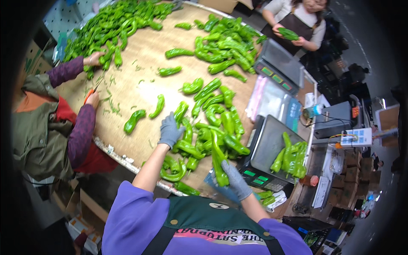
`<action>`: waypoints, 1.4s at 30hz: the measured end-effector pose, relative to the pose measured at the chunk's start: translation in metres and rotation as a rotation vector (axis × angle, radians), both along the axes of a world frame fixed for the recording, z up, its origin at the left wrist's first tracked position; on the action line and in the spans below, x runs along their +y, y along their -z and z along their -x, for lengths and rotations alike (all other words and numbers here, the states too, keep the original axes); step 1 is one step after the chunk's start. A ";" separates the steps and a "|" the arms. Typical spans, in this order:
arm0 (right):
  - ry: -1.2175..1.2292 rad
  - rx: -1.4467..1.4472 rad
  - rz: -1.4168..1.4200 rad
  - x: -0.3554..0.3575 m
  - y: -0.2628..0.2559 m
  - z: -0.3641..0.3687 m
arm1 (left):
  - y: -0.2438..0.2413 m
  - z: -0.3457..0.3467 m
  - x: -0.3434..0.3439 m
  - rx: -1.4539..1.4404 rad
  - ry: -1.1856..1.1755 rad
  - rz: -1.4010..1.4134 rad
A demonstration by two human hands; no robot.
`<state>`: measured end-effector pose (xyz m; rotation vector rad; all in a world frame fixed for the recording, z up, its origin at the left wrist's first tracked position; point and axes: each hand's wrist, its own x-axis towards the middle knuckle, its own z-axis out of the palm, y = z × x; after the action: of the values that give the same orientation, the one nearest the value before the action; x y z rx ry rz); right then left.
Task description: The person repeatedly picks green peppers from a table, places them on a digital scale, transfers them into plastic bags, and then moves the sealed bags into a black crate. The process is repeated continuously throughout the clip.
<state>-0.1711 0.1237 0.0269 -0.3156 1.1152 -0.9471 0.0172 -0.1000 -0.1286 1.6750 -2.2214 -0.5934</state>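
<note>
My left hand, in a grey glove, has its fingers and thumb around the lower end of a green pepper at the left edge of a loose pile. A long green pepper is held in my right hand, also gloved in grey, above the near edge of the table. Between and beyond my hands lies the pile of green peppers. To the right, a digital scale with lit green displays carries several peppers on its metal pan.
At left, a co-worker holds orange-handled scissors and peppers beside a large heap. Another pepper pile lies near a second scale. Plastic bags separate the scales. A person across the table holds peppers. A power strip hangs right.
</note>
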 end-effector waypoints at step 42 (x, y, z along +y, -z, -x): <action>0.205 1.206 0.557 0.131 0.002 0.015 | -0.159 0.062 0.246 0.838 0.643 -0.437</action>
<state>-0.1864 0.2546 0.0247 -1.3710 1.9681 -1.2698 -0.0444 0.1462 0.0302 0.5547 -1.9782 -1.6608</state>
